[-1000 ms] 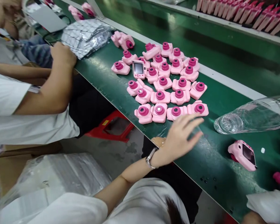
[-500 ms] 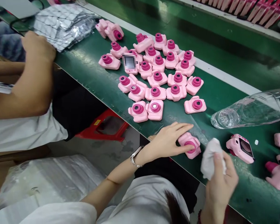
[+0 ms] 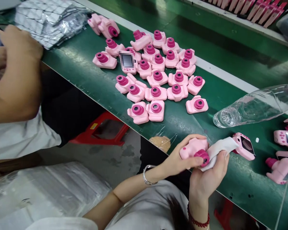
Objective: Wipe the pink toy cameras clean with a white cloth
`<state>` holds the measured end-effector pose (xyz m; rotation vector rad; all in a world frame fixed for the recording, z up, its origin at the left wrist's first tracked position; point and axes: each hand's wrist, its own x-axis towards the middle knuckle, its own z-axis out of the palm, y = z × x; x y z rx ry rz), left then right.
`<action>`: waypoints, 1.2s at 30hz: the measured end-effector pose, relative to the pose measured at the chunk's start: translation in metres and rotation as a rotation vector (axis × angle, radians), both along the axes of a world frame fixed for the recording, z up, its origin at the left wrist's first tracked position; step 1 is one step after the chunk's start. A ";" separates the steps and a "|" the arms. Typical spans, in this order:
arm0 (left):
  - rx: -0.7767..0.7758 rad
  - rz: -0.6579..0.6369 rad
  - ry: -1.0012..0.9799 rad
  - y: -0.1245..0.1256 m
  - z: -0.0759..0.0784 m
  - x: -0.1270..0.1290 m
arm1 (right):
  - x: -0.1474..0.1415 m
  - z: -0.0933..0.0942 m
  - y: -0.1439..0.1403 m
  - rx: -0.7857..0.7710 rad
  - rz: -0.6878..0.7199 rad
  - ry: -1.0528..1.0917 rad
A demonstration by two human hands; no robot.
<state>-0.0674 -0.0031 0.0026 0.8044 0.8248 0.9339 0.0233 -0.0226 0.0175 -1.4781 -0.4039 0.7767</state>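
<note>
Left hand point(image 3: 180, 161) holds pink toy camera point(image 3: 194, 150) (clear bottle point(image 3: 252, 107) lying nearby).

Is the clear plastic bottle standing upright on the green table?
No, the bottle lies on its side on the table.

Our left hand point(image 3: 180, 159): forearm bare, reaching in from lower left, metal bracelet at the wrist, fingers curled closed in a grip. Our right hand point(image 3: 207, 177): rising from below, red bead bracelet at the wrist, fingers pinched shut, close against the left.
</note>
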 end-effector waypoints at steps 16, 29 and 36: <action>-0.024 -0.045 -0.118 0.014 0.012 -0.016 | 0.024 0.025 0.005 -0.029 0.259 -0.433; -0.297 0.133 -0.346 0.029 0.024 -0.005 | 0.061 0.007 -0.027 -0.262 0.110 -0.361; -0.052 0.305 -0.186 0.018 0.012 0.013 | 0.024 0.019 -0.015 0.170 0.148 -0.850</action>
